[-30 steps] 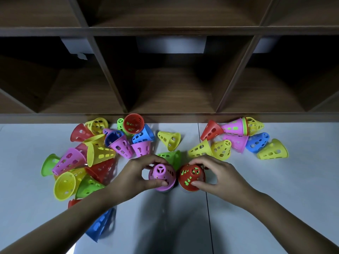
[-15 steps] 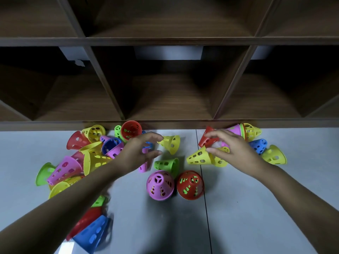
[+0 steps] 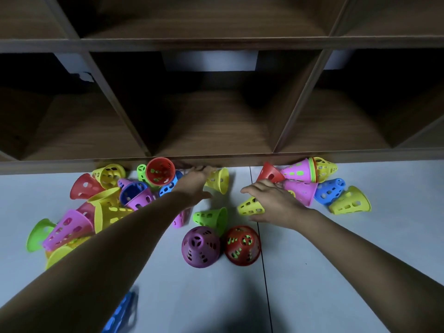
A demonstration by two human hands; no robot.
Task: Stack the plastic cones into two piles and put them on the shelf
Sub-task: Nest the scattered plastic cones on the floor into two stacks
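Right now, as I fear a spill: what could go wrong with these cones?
The left arm crosses the loose heap; pulling back could scatter it. The green cone lies right beside the purple pile, so a nudge might tip that. The red pile stands close by and could follow.

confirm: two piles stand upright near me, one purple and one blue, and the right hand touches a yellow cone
No: the head view shows a red pile, not blue, beside the purple pile. The right hand does touch a yellow cone.
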